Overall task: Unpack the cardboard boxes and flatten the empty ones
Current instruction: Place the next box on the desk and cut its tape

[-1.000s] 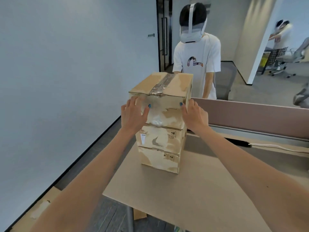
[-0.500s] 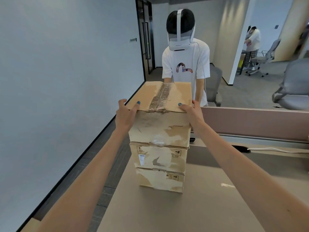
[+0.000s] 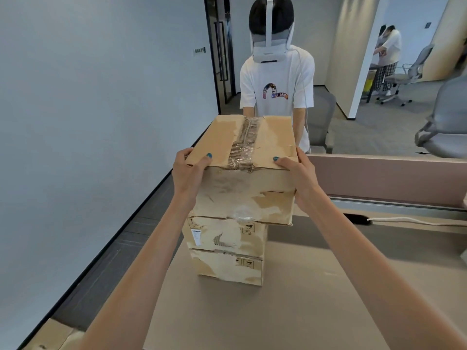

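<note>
Cardboard is stacked three high at the centre of the frame, on the far left part of a beige table (image 3: pixel 316 311). The top box (image 3: pixel 242 190) is the biggest and is held from both sides. The left hand (image 3: pixel 188 173) grips its left near corner, thumb lying on the lid and fingers curled round the side wall. The right hand (image 3: pixel 300 175) grips the right near corner the same way, thumb on top and fingers out of sight behind the wall. A wrinkled strip of tape (image 3: pixel 243 141) runs along the lid's seam, and the flaps are shut.

This box sits skewed over the stack, its lower right corner jutting past the middle box (image 3: pixel 225 234) beneath. Whether it rests on that one or is lifted just clear, I cannot tell. The bottom box (image 3: pixel 228 267) stands flat on the table, and both lower ones show torn, scuffed faces.

Beyond the stack, in the upper middle, a person (image 3: pixel 276 97) in a white T-shirt stands facing this way, wearing a white headset (image 3: pixel 270 48). A pinkish partition (image 3: pixel 379 178) crosses the right side, with a white cable (image 3: pixel 417 221) lying before it. A grey office chair (image 3: pixel 447 122) stands at the right edge. Flattened cardboard (image 3: pixel 54 334) lies on the floor at lower left.
</note>
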A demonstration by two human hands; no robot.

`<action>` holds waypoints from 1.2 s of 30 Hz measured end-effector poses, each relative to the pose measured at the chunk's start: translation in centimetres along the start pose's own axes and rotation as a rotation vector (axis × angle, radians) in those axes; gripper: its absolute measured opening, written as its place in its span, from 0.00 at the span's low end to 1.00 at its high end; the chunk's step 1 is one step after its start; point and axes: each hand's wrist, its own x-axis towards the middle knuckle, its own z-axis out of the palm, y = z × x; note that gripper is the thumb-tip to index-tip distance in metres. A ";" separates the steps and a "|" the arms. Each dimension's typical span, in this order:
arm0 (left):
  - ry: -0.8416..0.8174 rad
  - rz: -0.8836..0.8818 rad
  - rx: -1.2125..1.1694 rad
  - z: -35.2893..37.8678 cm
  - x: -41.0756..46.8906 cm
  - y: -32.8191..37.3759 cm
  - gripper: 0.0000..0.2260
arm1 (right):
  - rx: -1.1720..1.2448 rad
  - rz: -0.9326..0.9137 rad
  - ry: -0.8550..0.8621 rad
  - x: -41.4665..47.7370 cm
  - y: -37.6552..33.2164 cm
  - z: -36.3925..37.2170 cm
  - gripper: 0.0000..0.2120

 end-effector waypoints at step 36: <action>-0.224 -0.303 0.066 29.7 -43.6 -13.7 0.19 | -0.171 0.217 0.103 -19.6 10.2 -51.0 0.24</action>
